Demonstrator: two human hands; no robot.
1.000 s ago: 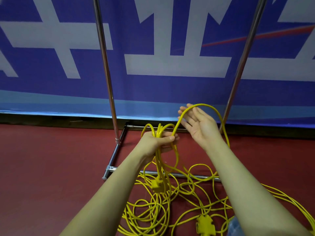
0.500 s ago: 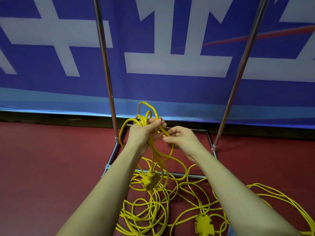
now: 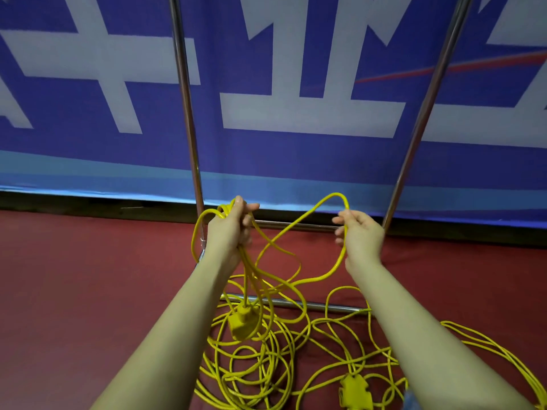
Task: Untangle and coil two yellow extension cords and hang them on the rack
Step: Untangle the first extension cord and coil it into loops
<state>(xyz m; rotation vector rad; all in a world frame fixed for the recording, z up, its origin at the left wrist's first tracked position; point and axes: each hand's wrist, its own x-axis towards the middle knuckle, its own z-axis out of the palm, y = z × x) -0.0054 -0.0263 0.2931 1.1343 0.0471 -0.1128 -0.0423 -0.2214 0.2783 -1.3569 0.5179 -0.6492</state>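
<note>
Grip: left hand (image 3: 233, 229) clamped round a bunch of coiled loops (image 3: 220, 213) of yellow cord; right hand (image 3: 359, 236) curled on a single strand (image 3: 340, 255), pinching it.
Change: half a second back my hands were touching in front of me; now they're well apart, and a fresh span (image 3: 299, 224) runs from the bunch up over my right fingers.
Meaning: I judge that's the next loop being measured out, ready to fold back into the left hand.
Cords: most of both is on the red floor (image 3: 88, 291) in a tangle (image 3: 266, 365); one socket block (image 3: 242, 321) dangles below my left hand, the other (image 3: 355, 392) lies near the bottom edge.
Rack: its uprights (image 3: 186, 113) and base bar (image 3: 313, 305) stand just behind; nothing hung yet.
Progress: early, first coil only part wound.
Risk: floor loops cross each other, may snag as I pull.
</note>
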